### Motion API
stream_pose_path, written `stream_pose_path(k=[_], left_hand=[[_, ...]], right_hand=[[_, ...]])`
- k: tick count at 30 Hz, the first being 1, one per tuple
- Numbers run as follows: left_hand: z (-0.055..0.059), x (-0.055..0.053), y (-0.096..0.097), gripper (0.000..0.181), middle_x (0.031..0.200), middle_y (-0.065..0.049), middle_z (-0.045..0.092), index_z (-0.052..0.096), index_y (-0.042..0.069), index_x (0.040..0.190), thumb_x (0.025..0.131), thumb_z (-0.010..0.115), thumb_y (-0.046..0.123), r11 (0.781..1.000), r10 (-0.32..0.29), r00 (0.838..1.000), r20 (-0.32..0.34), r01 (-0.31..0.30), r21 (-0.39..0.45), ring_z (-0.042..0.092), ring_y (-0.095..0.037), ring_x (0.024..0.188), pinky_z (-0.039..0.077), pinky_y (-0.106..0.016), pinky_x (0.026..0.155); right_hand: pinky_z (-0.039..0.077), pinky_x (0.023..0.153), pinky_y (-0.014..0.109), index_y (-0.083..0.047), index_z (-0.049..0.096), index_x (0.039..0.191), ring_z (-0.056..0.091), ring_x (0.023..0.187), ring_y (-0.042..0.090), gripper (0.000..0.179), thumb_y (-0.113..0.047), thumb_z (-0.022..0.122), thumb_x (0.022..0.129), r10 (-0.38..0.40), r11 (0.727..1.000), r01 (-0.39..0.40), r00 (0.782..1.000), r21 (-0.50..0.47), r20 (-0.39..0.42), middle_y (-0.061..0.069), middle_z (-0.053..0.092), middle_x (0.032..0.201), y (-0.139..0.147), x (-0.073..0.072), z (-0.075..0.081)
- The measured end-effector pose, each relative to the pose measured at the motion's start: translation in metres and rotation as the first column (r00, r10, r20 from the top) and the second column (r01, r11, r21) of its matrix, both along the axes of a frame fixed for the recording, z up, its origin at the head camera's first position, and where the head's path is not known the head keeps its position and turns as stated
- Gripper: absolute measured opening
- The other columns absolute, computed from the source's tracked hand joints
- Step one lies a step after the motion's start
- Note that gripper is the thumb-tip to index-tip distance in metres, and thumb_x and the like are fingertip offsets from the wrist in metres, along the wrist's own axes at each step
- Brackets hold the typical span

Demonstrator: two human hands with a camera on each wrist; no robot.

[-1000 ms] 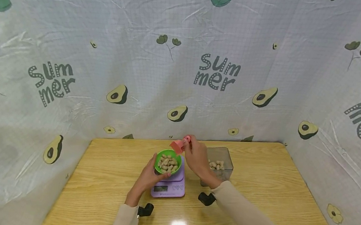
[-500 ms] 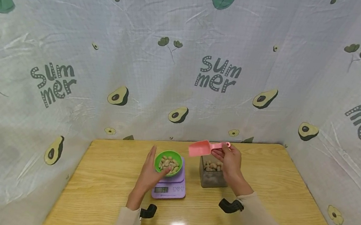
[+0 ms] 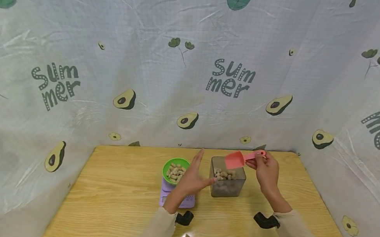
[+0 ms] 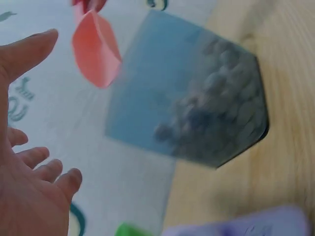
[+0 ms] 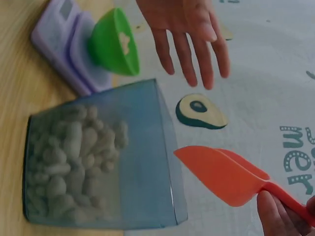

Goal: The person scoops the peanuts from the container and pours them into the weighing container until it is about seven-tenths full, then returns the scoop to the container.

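My right hand (image 3: 268,174) pinches the handle of a pink scoop (image 3: 235,160) and holds it over the clear grey bin (image 3: 224,191). Nothing shows in the scoop's bowl. Unshelled peanuts (image 3: 224,175) fill the lower part of that bin. My left hand (image 3: 191,179) hovers between the bin and the green bowl (image 3: 177,160), fingers spread and holding nothing. Peanuts (image 3: 175,172) lie in the bowl, which sits on a purple kitchen scale (image 3: 187,202). In the head view my left hand covers part of the bowl and the scale's display.
The wooden table (image 3: 114,196) extends to both sides of the scale and bin. Behind it hangs a pale sheet (image 3: 154,122) printed with avocados and lettering. A black wrist strap (image 3: 266,221) circles my right wrist, and another strap (image 3: 184,217) my left.
My right hand has carried the scoop rightward from beside the bowl to over the bin, turning it level. My left hand has left the bowl's side and moved right toward the bin.
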State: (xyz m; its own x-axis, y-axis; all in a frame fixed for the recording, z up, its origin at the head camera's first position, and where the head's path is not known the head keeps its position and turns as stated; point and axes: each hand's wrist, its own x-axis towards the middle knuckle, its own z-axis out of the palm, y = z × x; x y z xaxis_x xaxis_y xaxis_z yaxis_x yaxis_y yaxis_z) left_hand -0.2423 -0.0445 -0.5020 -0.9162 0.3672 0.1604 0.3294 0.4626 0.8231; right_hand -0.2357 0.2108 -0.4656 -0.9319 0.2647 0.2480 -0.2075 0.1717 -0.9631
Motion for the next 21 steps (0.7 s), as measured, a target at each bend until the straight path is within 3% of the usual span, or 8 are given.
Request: stream_pose_path(k=[3, 7, 12, 17, 18, 21], left_hand=[[-0.009, -0.008, 0.015, 0.112, 0.167, -0.006, 0.005, -0.003, 0.026, 0.160, 0.083, 0.074, 0.052, 0.998, -0.030, 0.999, 0.033, 0.031, -0.048, 0.017, -0.035, 0.152, 0.031, -0.058, 0.114], [-0.019, -0.016, 0.027, 0.115, 0.167, -0.011, 0.006, -0.005, 0.023, 0.159, 0.082, 0.076, 0.050, 0.999, -0.033, 0.995, 0.090, 0.036, -0.027, 0.023, -0.038, 0.150, 0.034, -0.057, 0.113], [-0.027, -0.022, 0.032, 0.113, 0.165, -0.015, 0.016, 0.000, 0.022, 0.160, 0.081, 0.076, 0.050, 0.999, -0.044, 0.984, 0.170, 0.041, 0.020, 0.027, -0.037, 0.148, 0.034, -0.056, 0.113], [-0.030, -0.025, 0.034, 0.110, 0.162, -0.016, 0.024, 0.004, 0.020, 0.160, 0.081, 0.075, 0.049, 0.998, -0.067, 0.977, 0.201, 0.062, 0.027, 0.033, -0.034, 0.146, 0.034, -0.055, 0.113], [-0.031, -0.025, 0.034, 0.111, 0.162, -0.016, 0.025, 0.004, 0.019, 0.160, 0.081, 0.076, 0.049, 0.997, -0.071, 0.978, 0.195, 0.068, 0.022, 0.033, -0.034, 0.146, 0.034, -0.055, 0.113], [-0.031, -0.027, 0.035, 0.111, 0.162, -0.016, 0.024, 0.004, 0.018, 0.160, 0.081, 0.077, 0.045, 0.996, -0.085, 0.979, 0.184, 0.082, 0.022, 0.032, -0.033, 0.147, 0.033, -0.054, 0.115]], right_hand=[[0.059, 0.073, 0.027, 0.009, 0.058, 0.116, 0.074, 0.077, 0.010, 0.033, -0.020, 0.047, 0.105, 0.002, 0.986, 0.000, 1.000, 0.167, -0.015, 0.030, 0.070, 0.097, 0.000, -0.002, -0.003], [0.059, 0.068, 0.026, 0.006, 0.061, 0.111, 0.075, 0.078, 0.025, 0.031, -0.020, 0.047, 0.105, 0.029, 0.931, -0.019, 0.999, 0.365, -0.022, 0.025, 0.071, 0.091, -0.005, -0.008, -0.008], [0.049, 0.050, 0.026, 0.004, 0.063, 0.102, 0.066, 0.063, 0.021, 0.024, -0.016, 0.049, 0.103, 0.036, 0.830, -0.004, 0.998, 0.557, -0.047, 0.018, 0.069, 0.080, -0.013, -0.021, -0.017], [0.038, 0.044, 0.025, 0.003, 0.061, 0.099, 0.053, 0.049, 0.015, 0.023, -0.016, 0.049, 0.103, 0.045, 0.680, 0.016, 0.997, 0.733, -0.063, 0.016, 0.065, 0.071, -0.022, -0.033, -0.025], [0.037, 0.044, 0.025, 0.003, 0.061, 0.097, 0.052, 0.047, 0.016, 0.023, -0.016, 0.049, 0.103, 0.044, 0.661, 0.018, 0.997, 0.750, -0.063, 0.016, 0.063, 0.069, -0.024, -0.035, -0.026], [0.036, 0.044, 0.027, 0.003, 0.060, 0.094, 0.051, 0.046, 0.018, 0.023, -0.015, 0.049, 0.103, 0.048, 0.657, -0.001, 0.998, 0.754, -0.041, 0.015, 0.060, 0.066, -0.030, -0.038, -0.025]])
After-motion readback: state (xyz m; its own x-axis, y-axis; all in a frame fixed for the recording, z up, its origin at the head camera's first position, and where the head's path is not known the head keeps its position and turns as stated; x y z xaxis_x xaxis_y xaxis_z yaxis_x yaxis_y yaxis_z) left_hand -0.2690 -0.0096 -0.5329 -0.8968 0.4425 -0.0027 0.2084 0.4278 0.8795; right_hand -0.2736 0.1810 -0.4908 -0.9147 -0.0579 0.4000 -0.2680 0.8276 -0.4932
